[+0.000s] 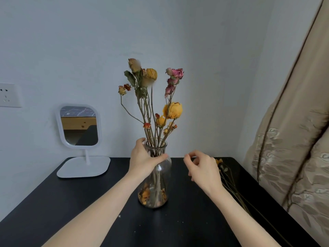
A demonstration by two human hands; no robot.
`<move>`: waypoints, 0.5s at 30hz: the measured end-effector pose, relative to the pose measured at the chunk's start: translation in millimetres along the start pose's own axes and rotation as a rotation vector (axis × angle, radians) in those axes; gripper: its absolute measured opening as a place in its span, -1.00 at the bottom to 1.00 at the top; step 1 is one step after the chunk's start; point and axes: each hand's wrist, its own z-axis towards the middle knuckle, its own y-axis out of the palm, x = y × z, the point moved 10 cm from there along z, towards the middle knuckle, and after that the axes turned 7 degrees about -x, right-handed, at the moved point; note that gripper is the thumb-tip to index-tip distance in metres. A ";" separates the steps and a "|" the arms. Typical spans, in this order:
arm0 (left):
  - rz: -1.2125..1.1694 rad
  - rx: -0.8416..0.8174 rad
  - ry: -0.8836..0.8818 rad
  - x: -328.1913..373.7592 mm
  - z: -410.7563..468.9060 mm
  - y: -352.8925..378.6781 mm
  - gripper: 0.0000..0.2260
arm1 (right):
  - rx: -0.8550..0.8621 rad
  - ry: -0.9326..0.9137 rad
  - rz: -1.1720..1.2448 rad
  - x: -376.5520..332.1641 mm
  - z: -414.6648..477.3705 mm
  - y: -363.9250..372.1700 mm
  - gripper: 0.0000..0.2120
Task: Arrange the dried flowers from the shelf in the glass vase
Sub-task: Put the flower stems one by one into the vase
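Glass vase stands on a black worktop, filled with dried flowers in yellow, pink and red. The left hand grips the vase's neck, while the right hand hovers just right of the vase, fingers curled, holding nothing. More dried stems lie right of the vase; a white mirror stands to its left.
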 end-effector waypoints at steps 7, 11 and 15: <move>-0.100 -0.100 -0.044 -13.5 0.0 4.5 -0.51 | -0.027 0.164 0.193 44.7 -1.4 -0.1 -0.78; -0.169 -0.149 -0.050 -20.0 -2.3 3.9 -0.43 | -0.017 0.197 0.213 55.9 -2.4 -3.2 -0.77; -0.116 -0.081 -0.039 -20.7 -4.5 -3.7 -0.20 | -0.002 0.206 0.249 62.4 -4.5 -6.4 -0.82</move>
